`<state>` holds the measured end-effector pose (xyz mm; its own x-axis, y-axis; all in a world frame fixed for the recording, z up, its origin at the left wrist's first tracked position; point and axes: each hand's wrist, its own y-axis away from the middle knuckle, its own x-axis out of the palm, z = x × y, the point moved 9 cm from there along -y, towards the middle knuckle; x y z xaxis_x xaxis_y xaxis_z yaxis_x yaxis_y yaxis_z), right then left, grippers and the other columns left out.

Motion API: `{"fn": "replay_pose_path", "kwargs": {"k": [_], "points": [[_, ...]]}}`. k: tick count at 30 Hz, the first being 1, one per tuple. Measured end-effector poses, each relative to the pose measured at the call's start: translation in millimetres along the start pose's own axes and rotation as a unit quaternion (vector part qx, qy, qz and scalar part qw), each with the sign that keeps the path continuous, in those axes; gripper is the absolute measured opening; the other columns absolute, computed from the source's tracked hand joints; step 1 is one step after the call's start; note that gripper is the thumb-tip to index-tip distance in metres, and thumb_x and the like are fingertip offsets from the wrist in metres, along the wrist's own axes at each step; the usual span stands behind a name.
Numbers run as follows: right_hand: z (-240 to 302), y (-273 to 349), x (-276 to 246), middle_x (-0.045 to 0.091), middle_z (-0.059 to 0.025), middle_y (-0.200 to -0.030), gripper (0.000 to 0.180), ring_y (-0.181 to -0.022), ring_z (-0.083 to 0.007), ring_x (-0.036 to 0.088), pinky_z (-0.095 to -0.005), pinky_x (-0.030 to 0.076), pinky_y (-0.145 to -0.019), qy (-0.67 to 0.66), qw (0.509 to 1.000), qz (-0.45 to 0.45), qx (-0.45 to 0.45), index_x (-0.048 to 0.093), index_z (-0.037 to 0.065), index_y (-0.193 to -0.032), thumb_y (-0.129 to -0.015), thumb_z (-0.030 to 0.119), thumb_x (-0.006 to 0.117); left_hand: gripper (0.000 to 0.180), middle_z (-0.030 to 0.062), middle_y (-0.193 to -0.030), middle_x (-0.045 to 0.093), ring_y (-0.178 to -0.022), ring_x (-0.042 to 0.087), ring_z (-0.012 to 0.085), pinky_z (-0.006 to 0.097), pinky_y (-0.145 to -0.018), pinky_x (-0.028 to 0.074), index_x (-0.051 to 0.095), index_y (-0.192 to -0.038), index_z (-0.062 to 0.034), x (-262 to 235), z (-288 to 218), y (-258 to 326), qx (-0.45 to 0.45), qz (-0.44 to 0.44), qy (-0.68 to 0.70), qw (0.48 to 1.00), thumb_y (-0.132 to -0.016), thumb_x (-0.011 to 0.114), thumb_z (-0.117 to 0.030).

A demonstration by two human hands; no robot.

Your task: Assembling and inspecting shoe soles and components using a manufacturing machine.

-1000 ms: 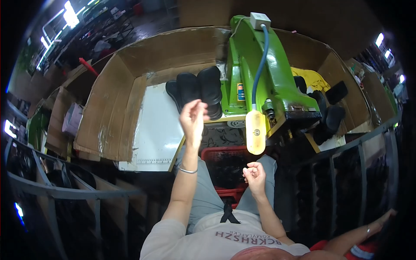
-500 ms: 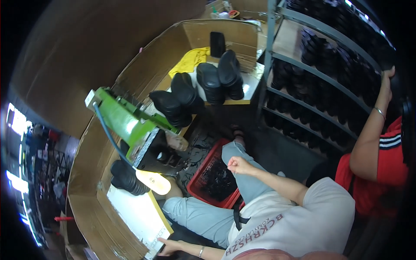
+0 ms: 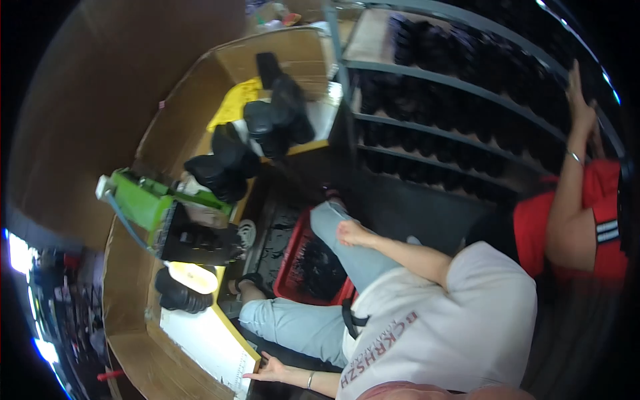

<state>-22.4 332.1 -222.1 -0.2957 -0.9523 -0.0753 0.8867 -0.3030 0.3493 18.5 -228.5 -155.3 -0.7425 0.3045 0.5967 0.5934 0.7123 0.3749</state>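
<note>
My left hand [image 3: 268,370] rests at the near corner of the white, yellow-edged tabletop [image 3: 200,340], its fingers spread and touching the edge. On my raised knee lies my right hand [image 3: 355,233], loosely curled with nothing visible in it. A green machine [image 3: 140,203] with a dark front stands beyond the tabletop, and a lit lamp [image 3: 191,277] hangs beside it. Under the lamp sit stacked black shoes [image 3: 179,293]. More black shoes [image 3: 261,123] line the farther white shelf, slightly blurred. Between my legs is a red bin [image 3: 283,283] holding dark scraps.
Tall cardboard [image 3: 127,293] walls surround the bench on its left and far sides. A yellow cloth [image 3: 232,105] lies near the far shoes. A metal rack [image 3: 427,77] full of black shoes stands at the back right. Close on my right, a person in red [image 3: 530,220] reaches toward the rack.
The whole view has swung right, shifting bench and machine leftward in the picture. My left fingers are spread wider at the table corner. My right hand stays on the knee.
</note>
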Motion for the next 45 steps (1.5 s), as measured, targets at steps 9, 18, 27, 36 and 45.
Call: {"fn": "replay_pose_path", "kwargs": {"k": [9, 18, 27, 36, 45], "points": [[30.2, 23.0, -26.5, 0.061, -0.0026, -0.061, 0.010, -0.051, -0.0119, 0.058, -0.0309, 0.044, -0.049, 0.072, 0.985, -0.089, -0.125, 0.058, 0.007, -0.076, -0.075, 0.014, 0.064, 0.110, 0.0166, -0.151, 0.008, -0.137, 0.020, 0.0258, 0.041, -0.103, 0.036, 0.002, -0.141, 0.0036, 34.3, 57.7, 15.1, -0.110, -0.018, 0.126, 0.986, -0.070, 0.076, -0.037], [-52.0, 24.4, -114.5, 0.063, -0.0065, -0.068, 0.005, -0.056, -0.0157, 0.059, -0.0314, 0.045, -0.049, 0.075, 0.966, -0.241, -0.056, 0.060, 0.005, -0.081, -0.077, 0.007, 0.061, 0.031, 0.0139, -0.115, 0.057, -0.103, 0.056, 0.0251, 0.039, -0.092, 0.044, 0.054, -0.113, 0.0000, 205.9, 224.0, 186.7, -0.314, 0.345, -0.165, 0.869, -0.090, 0.053, -0.020], [27.9, -32.3, -166.9, 0.057, -0.0031, -0.067, 0.013, -0.051, -0.0081, 0.052, -0.0214, 0.040, -0.040, -0.149, 0.976, -0.157, 0.002, 0.056, 0.004, -0.089, -0.087, 0.015, 0.062, 0.051, 0.0053, -0.118, 0.057, -0.109, 0.053, 0.0177, 0.035, -0.089, 0.039, 0.052, -0.122, -0.0081, 432.2, 342.6, 239.0, -0.164, 0.423, -0.292, 0.842, -0.093, 0.045, -0.049], [272.3, -169.5, -169.2, 0.054, -0.0063, -0.101, 0.065, -0.097, -0.0173, 0.048, -0.0337, 0.035, -0.075, -0.262, 0.945, -0.170, -0.097, 0.054, 0.010, -0.106, -0.072, 0.066, 0.062, 0.053, 0.0070, -0.127, 0.051, -0.116, 0.051, 0.0221, 0.037, -0.096, 0.041, 0.045, -0.130, -0.0108, 476.6, 400.4, 218.8, -0.235, 0.435, -0.184, 0.850, -0.093, 0.034, -0.048], [311.0, -206.0, -152.6, 0.035, -0.0248, -0.139, 0.113, -0.127, -0.0328, 0.039, -0.0431, 0.033, -0.104, -0.168, 0.981, -0.095, -0.031, 0.025, -0.008, -0.138, -0.061, 0.061, 0.071, 0.034, 0.0047, -0.109, 0.061, -0.096, 0.061, 0.0222, 0.040, -0.077, 0.052, 0.056, -0.113, -0.0180, 471.5, 404.5, 243.2, -0.239, 0.445, -0.130, 0.853, -0.085, 0.053, -0.037]]}}
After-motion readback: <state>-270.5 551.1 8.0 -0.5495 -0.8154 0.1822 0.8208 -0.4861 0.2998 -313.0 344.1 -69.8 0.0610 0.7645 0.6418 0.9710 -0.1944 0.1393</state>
